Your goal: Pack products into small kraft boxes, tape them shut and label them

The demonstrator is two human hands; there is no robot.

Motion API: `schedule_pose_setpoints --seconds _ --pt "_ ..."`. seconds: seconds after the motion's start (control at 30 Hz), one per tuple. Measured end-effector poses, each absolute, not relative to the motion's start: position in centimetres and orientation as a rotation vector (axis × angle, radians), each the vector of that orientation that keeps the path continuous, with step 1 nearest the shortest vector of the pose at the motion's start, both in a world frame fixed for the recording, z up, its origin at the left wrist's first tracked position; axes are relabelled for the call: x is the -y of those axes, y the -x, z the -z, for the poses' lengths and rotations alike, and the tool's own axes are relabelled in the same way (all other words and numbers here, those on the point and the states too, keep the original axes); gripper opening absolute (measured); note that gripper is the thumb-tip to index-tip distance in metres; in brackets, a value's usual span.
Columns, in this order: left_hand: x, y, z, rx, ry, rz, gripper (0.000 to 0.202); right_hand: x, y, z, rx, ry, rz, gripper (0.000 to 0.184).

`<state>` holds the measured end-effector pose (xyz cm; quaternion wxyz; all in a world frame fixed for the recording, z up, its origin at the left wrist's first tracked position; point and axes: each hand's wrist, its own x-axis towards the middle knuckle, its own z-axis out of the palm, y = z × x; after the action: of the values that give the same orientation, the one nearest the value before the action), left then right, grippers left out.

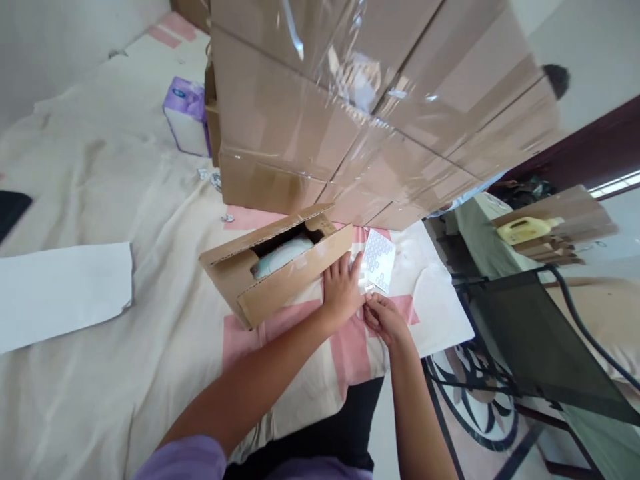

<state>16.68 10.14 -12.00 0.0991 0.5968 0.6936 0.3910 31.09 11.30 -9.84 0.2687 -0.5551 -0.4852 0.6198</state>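
An open cardboard box [280, 293] stands tilted in front of me, with a pale green and white package [285, 257] partly visible inside. My left hand [343, 290] lies flat beside the box's right end, fingers stretched out, fingertips close to its lower edge. Just right of it is a white sheet of small printed stickers [380, 260], with bare gaps in its rows. My right hand [385, 317] is closed in a pinch at the sheet's near edge, by my left thumb. A small white sticker [369, 289] shows at its fingertips.
Behind the box rises a stack of cardboard cartons [300, 127] wrapped in clear film. A purple-and-white pack [187, 117] stands at the back left. White paper [65, 287] lies left on the cloth [165, 320]. To the right are a dark chair [540, 340] and a yellow bottle [525, 230].
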Motion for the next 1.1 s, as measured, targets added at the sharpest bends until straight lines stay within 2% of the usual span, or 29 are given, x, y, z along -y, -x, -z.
schedule_pose_setpoints --seconds 0.3,0.37,0.53,0.67,0.87,1.0,1.1 --pt "-9.2 -16.9 10.9 -1.968 -1.729 -1.147 0.090 -8.2 -30.8 11.6 1.206 1.107 -1.193 0.048" --pt "-8.8 -16.8 10.0 -1.934 -1.757 -1.139 0.080 -7.9 -30.7 11.5 1.183 1.038 -1.189 0.043" --pt "-7.7 -14.8 5.2 -1.568 -1.992 -1.073 0.037 -7.5 -29.8 10.2 1.268 0.924 -1.205 0.034" --pt "-6.3 -12.3 0.9 -1.265 -2.065 -1.072 0.040 -7.8 -29.5 8.9 1.414 0.819 -1.143 0.031" --pt "-5.1 -10.6 -1.4 -1.285 -1.787 -1.143 0.057 -7.9 -28.9 7.7 1.675 0.805 -0.907 0.028" --pt "-5.3 -10.2 -1.3 -1.224 -1.814 -1.184 0.035 -7.6 -27.4 7.4 1.581 0.820 -1.038 0.032" --pt "-5.2 -9.9 -1.5 -1.213 -1.870 -1.223 0.030 -7.4 -25.9 7.1 1.440 0.859 -1.255 0.039"
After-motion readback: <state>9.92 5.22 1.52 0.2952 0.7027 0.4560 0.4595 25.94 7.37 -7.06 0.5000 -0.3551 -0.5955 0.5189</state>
